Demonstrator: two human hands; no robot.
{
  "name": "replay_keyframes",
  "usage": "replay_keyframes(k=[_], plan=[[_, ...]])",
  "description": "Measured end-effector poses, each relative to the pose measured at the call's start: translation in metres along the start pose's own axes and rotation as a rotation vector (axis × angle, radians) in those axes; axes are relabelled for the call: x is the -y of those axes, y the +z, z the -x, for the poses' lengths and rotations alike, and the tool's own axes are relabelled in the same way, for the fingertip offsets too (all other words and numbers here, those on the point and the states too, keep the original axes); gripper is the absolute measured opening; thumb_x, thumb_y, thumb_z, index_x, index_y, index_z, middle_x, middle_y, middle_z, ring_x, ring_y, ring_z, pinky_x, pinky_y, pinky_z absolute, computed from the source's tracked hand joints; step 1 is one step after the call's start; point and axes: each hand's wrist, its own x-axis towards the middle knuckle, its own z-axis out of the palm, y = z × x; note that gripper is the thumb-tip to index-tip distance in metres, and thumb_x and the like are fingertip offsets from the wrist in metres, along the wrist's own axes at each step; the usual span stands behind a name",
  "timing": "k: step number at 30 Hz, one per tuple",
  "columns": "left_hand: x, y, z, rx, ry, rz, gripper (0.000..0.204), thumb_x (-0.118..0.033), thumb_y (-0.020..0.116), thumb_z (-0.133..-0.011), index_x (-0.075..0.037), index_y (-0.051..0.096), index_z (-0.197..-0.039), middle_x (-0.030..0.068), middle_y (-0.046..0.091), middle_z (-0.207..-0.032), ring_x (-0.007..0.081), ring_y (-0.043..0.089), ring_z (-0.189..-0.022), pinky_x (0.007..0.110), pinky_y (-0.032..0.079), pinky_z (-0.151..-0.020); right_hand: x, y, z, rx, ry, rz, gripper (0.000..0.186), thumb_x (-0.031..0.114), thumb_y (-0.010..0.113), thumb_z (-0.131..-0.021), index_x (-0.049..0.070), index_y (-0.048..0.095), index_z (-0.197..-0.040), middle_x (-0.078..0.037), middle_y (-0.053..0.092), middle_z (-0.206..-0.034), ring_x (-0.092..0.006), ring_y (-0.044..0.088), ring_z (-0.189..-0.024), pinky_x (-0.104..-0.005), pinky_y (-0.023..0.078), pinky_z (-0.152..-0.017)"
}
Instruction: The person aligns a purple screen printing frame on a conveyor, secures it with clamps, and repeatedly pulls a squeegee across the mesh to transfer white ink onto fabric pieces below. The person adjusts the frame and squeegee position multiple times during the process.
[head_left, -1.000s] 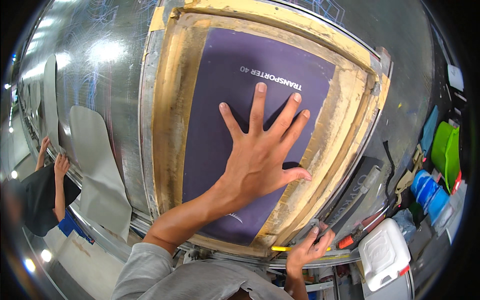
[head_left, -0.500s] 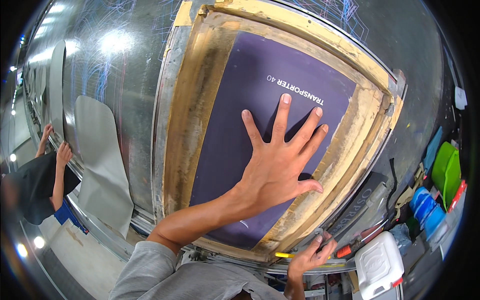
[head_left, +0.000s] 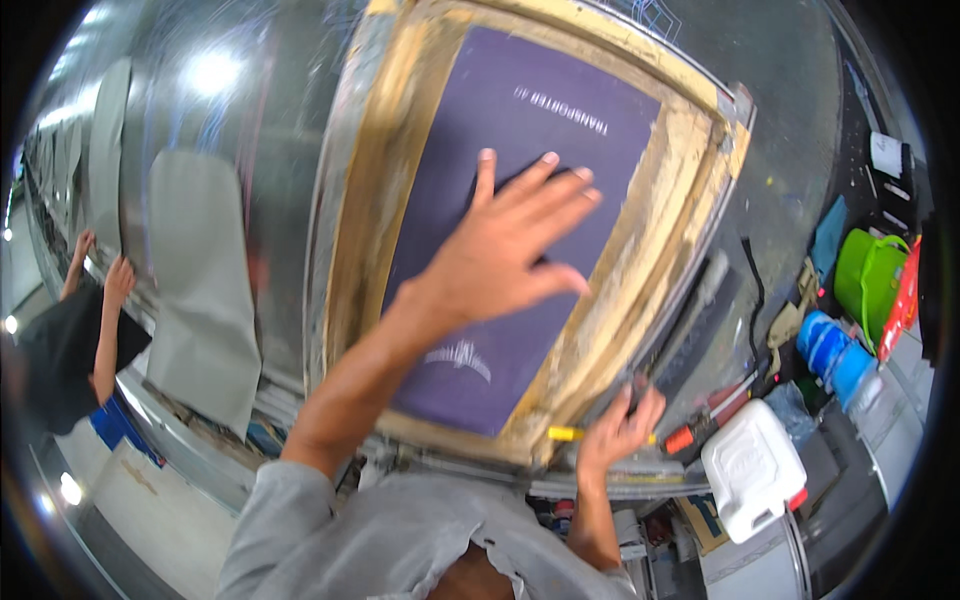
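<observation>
The left hand (head_left: 500,265) lies flat with fingers spread on the purple screen (head_left: 520,130), likely pressing it down. The right hand (head_left: 615,435), below it, grips the wooden frame (head_left: 370,210) edge, probably to hold it steady on the shiny tabletop (head_left: 250,150).

Single head fisheye, looking down, close over printing frame (head_left: 690,240).

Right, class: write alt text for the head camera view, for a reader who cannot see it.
A person's left hand presses flat on the purple mesh of a yellow-taped screen-printing frame, while the right hand grips its lower corner. Another person works at far left.
</observation>
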Motion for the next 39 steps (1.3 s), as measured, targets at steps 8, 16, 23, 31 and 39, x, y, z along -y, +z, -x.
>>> replay_keyframes(k=[8, 16, 23, 31, 39], plan=[[0.03, -0.037, 0.335, -0.364, -0.966, -0.356, 0.051, -0.048, 0.051, -0.105, -0.002, 0.062, -0.087, 0.0179, 0.064, -0.09, 0.0404, 0.059, -0.091, 0.054, 0.044, -0.081, -0.022, -0.003, 0.004, -0.193, -0.338, 0.029, 0.023, 0.004, 0.066, -0.095, -0.005, 0.067, -0.117, -0.017, 0.054, -0.121, -0.0296, 0.053, -0.118, -0.0395, 0.043, -0.1], [0.029, -0.025, 0.377, -0.43, -0.971, 0.034, 0.051, -0.054, 0.06, -0.098, -0.003, 0.066, -0.101, 0.0229, 0.073, -0.093, 0.0427, 0.071, -0.093, 0.049, 0.051, -0.083, 0.106, -0.128, 0.083, 0.598, -0.647, 0.354, 0.032, 0.017, 0.068, -0.098, -0.003, 0.068, -0.123, -0.013, 0.055, -0.062, -0.0198, 0.048, -0.054, -0.0365, 0.045, -0.058], [0.01, -0.03, 0.399, -0.659, -0.538, 1.331, 0.035, -0.014, 0.077, -0.089, 0.003, 0.065, -0.118, 0.0067, 0.068, -0.109, 0.0127, 0.06, -0.097, 0.03, 0.045, -0.091, 0.229, -0.175, 0.186, 1.015, -0.838, 0.494, 0.015, 0.013, 0.065, -0.097, 0.004, 0.072, -0.108, -0.017, 0.061, -0.067, -0.0348, 0.062, -0.06, -0.0431, 0.047, -0.06], [0.005, -0.038, 0.379, -0.576, -0.343, 1.51, 0.049, -0.001, 0.071, -0.089, 0.008, 0.061, -0.137, 0.0123, 0.072, -0.121, 0.0154, 0.065, -0.106, 0.032, 0.047, -0.101, 0.237, -0.169, 0.199, 0.978, -1.135, 1.232, 0.02, 0.025, 0.062, -0.097, 0.01, 0.074, -0.103, -0.023, 0.068, -0.078, -0.0436, 0.068, -0.076, -0.0549, 0.052, -0.068], [0.01, -0.057, 0.38, -0.603, -0.416, 1.348, 0.047, -0.003, 0.074, -0.086, 0.001, 0.068, -0.133, 0.0116, 0.073, -0.117, 0.0182, 0.064, -0.107, 0.034, 0.045, -0.102, 0.252, -0.186, 0.202, 0.547, -1.133, 0.088, 0.026, 0.021, 0.049, -0.106, 0.001, 0.065, -0.113, -0.008, 0.062, -0.075, -0.0211, 0.057, -0.06, -0.0338, 0.046, -0.056]])
